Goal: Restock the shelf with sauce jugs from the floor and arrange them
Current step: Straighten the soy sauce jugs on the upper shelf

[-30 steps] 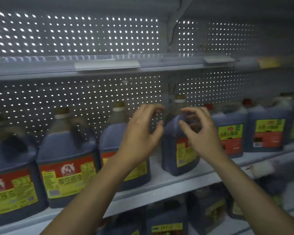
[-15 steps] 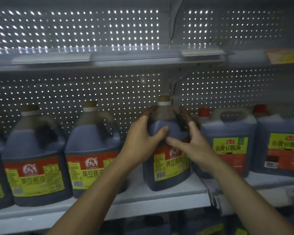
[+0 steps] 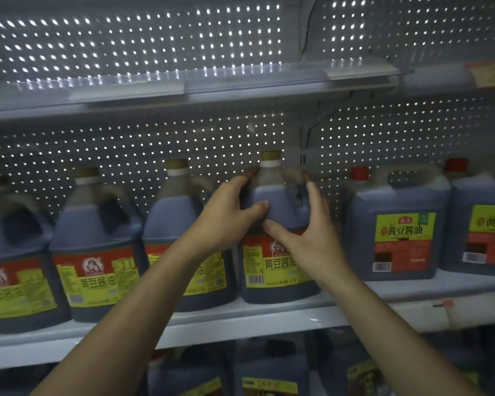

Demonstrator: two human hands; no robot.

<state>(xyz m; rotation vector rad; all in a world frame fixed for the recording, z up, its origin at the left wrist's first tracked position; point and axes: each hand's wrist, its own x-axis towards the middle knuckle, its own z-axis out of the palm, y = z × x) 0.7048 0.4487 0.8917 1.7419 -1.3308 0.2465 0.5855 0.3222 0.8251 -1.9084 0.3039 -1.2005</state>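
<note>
Both hands clasp the shoulders of one sauce jug [image 3: 272,252] on the middle shelf [image 3: 240,324]. The left hand [image 3: 226,215] curls over the jug's left shoulder, fingers wrapped toward the neck and the thumb laid across the front. The right hand [image 3: 312,238] cups the right shoulder beside the moulded handle, fingers spread upward along the side and the thumb pointing left, its tip close to the left thumb. The jug stands upright, long axis vertical, its tan cap [image 3: 270,159] pointing straight up and its red and yellow label [image 3: 265,267] facing outward. Its base sits on the shelf, close to the front edge. To its left stand three more jugs of the same kind in a row, the nearest [image 3: 180,238] just beside it and partly hidden by the left forearm. To the right, apart from it, stands a squarer red-capped jug [image 3: 395,232] with a green and red label, with another like it at the frame's edge. Behind them runs a perforated back panel [image 3: 126,144], and more jugs show dimly on the shelf below.
</note>
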